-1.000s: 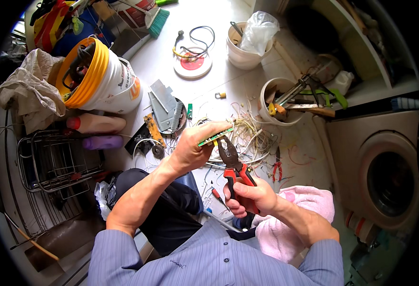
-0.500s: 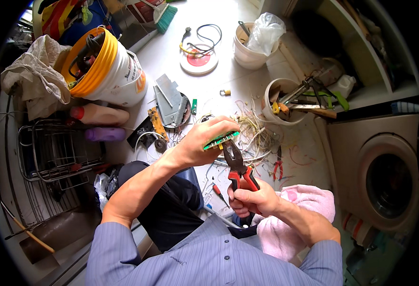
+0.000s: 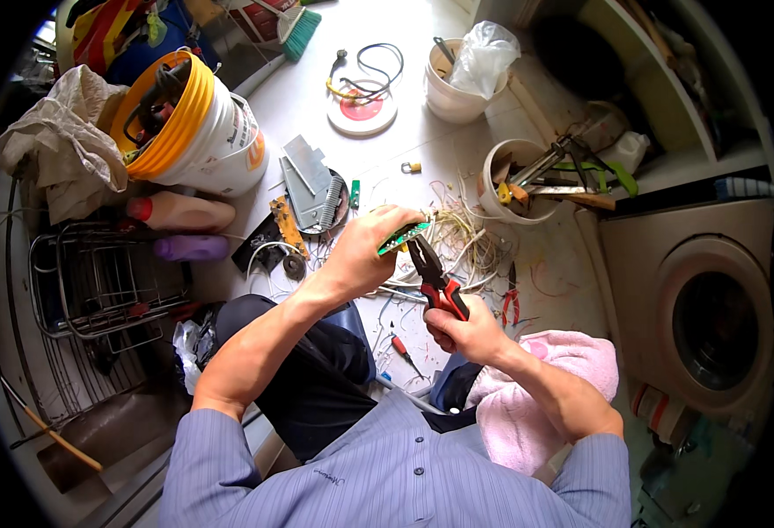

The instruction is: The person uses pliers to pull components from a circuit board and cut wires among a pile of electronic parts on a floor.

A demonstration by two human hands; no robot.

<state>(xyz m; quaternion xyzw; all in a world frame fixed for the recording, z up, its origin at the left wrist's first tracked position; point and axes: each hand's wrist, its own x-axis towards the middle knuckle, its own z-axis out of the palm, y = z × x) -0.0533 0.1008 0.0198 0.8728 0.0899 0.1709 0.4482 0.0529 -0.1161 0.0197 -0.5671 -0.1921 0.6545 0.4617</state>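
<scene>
Between the fingers of my left hand is a small green circuit board, tilted on edge with metal solder points showing. My right hand is wrapped round the red and black handles of a pair of pliers. The dark jaws of the pliers reach up to the underside of the board; whether they grip a part there I cannot make out. Beneath both hands a tangle of pale wires lies on the floor. A red-handled screwdriver rests close to my knees.
Red-handled cutters lie right of the wires. A bucket of tools, another white bucket and a yellow-rimmed bucket stand around. Metal plates lie beyond my left hand. A pink towel is by my right forearm.
Both hands have shifted slightly up and left with the board and pliers. The board is turned more steeply, and the pliers lean more to the left.
</scene>
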